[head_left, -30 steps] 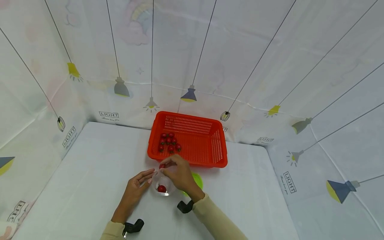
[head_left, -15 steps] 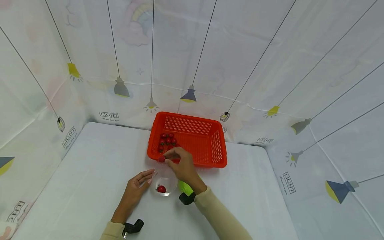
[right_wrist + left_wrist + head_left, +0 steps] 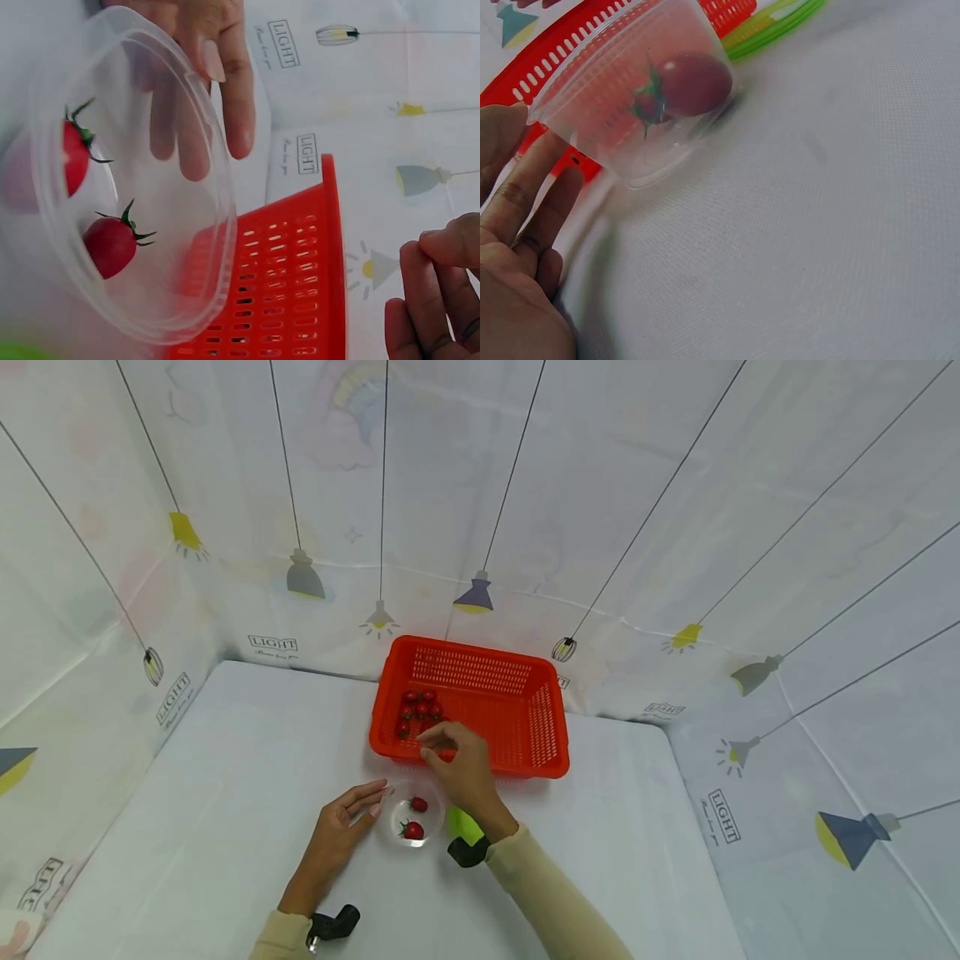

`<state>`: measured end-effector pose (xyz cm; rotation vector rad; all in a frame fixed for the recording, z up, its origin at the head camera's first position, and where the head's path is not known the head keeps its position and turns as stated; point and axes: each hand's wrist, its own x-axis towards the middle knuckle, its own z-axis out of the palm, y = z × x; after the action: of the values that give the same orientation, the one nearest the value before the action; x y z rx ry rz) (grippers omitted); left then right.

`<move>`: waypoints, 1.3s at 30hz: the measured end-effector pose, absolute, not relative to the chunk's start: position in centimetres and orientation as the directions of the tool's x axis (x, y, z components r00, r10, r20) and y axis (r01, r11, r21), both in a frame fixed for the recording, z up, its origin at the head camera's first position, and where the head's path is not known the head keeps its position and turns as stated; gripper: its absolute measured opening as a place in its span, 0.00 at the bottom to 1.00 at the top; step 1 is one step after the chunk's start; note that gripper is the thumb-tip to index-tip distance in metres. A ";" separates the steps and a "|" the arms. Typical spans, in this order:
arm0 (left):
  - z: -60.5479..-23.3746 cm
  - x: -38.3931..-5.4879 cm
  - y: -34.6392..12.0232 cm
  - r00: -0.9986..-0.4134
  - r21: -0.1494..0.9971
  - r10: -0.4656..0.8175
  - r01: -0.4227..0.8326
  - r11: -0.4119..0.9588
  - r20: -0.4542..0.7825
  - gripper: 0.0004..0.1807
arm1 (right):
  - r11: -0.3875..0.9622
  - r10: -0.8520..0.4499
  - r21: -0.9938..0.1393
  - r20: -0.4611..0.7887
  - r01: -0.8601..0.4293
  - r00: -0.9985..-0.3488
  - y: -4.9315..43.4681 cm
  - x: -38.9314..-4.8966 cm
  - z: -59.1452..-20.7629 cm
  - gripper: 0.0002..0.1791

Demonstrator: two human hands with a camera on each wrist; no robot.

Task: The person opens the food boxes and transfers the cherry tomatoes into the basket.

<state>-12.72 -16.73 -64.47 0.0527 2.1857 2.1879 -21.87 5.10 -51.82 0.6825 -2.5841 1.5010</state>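
My left hand (image 3: 343,827) holds the rim of a clear plastic tub (image 3: 172,277), its thumb over the edge and fingers behind the wall in the right wrist view. Inside the tub lie two small red tomatoes with green stems: one tomato (image 3: 418,804) at the back, another tomato (image 3: 412,831) at the front. Above the near edge of a red basket (image 3: 558,752) is my right hand (image 3: 467,772). Its thumb and fingertips are close together with nothing between them in the right wrist view (image 3: 442,292). Several more tomatoes (image 3: 422,708) lie in the basket's left part, some hidden by that hand.
A bright green lid (image 3: 463,823) lies right of the tub, partly covered by my right wrist. The slotted basket stands near the back of the white table (image 3: 247,760), close to a printed wall sheet (image 3: 622,568). Each wrist carries a black camera (image 3: 336,924).
The tomato that my right hand held has been let go and now lies in the tub beside the first. My right hand has moved slightly away from the tub's middle. The left hand stays put.
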 end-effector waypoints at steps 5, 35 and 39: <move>-64.6 -12.8 -16.8 -0.998 1.000 0.062 -0.020 -0.011 -0.020 0.24 | 0.393 -0.330 -0.823 0.291 -0.411 -0.898 5.1 -20.5 -51.9 0.09; -63.9 -12.5 -16.5 -0.997 0.999 0.055 -0.047 -0.016 -0.046 0.24 | 0.682 -0.538 -0.542 0.085 -0.492 -0.839 4.1 -16.5 -56.2 0.15; -64.1 -12.5 -16.6 -0.997 0.999 0.061 -0.042 -0.015 -0.041 0.26 | 0.695 -0.565 -0.527 0.021 -0.490 -0.825 3.9 -16.7 -56.3 0.14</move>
<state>-12.50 -16.56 -64.07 0.0209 2.1532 2.1875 -16.68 3.89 -56.34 0.9462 -3.0225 0.8713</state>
